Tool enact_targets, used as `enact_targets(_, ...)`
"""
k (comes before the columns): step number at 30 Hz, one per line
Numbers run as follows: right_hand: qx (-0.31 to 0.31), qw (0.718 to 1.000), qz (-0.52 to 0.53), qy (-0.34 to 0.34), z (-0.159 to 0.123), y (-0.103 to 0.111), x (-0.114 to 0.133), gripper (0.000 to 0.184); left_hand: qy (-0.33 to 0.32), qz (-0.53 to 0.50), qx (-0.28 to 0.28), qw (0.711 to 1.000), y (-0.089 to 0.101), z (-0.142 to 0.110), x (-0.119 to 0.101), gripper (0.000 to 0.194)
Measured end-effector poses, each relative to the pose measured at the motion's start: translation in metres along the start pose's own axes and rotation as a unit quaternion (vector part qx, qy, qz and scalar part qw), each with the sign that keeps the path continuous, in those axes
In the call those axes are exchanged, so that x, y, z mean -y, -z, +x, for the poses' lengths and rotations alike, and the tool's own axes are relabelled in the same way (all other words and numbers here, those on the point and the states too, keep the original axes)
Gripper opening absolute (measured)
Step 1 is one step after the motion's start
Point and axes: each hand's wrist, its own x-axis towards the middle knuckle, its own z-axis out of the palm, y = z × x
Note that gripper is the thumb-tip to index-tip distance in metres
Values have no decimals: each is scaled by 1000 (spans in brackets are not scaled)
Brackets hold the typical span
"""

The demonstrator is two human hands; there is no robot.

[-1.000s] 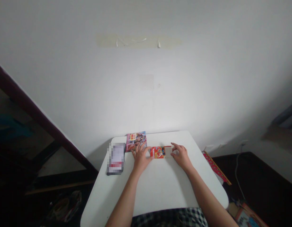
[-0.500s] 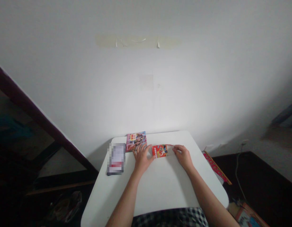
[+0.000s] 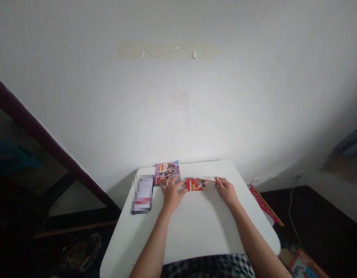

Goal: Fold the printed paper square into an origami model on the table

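Note:
A small red printed leaflet (image 3: 195, 185) lies on the white table between my hands, with a cartoon picture and yellow print. Its right part is a pale flap, lifted and tilted. My right hand (image 3: 226, 192) pinches the flap's far right corner. At the leaflet's left edge, my left hand (image 3: 171, 194) has its thumb and index finger on the paper, and its other fingers are spread. Those fingertips reach the near edge of a colourful flyer (image 3: 166, 172) with a yellow price patch. What lies under the left palm is hidden.
A phone (image 3: 143, 193) with a blurred screen lies at the table's left. The white table (image 3: 201, 231) has rounded corners and backs onto a wall (image 3: 239, 96). A dark red frame (image 3: 51, 133) leans at left. Right of the table are a patterned red item (image 3: 265, 204) and a cable (image 3: 291, 208).
My right hand has moved slightly right, drawing the leaflet's flap up and outward. My left thumb and index finger have come closer together at its left edge.

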Motion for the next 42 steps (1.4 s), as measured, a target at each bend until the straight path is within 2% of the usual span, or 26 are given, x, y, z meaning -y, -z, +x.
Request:
enact_targets(2,14,1000,10,1,0,1,-2,61,-1,4,9,1000,0,1,2,17)
enact_targets(4,34,999,14,1,0,2,-5,57,-1,8,19,1000,1,3,3,22)
enact_targets(8,76,997,6,15,-1,4,-10,32,0,21,20,1000,4,2,3,36)
enact_targets(12,86,994,-25,55,-1,5,-13,12,-27,23,7,999,7,-3,-1,27)
enact_targets(15,89,990,-54,92,0,3,-15,17,-44,24,9,999,9,-7,-3,34)
enact_targets(20,94,981,-122,119,-3,2,-8,31,-32,30,6,999,8,-7,-5,39)
enact_targets(24,131,965,-182,134,-9,3,5,44,-30,36,-17,999,4,-7,-8,39)
enact_targets(29,113,956,-228,148,-13,-2,17,39,-67,32,-52,996,-1,-10,-14,38)
enact_targets(33,85,956,-240,145,-14,-4,21,37,-70,29,-32,997,-4,-13,-17,30)
enact_targets(38,103,960,-217,145,-14,1,21,29,-57,42,-12,997,-6,-13,-17,37)
enact_targets(42,132,956,-203,168,-13,3,22,25,-50,42,-13,998,-5,-12,-17,31)
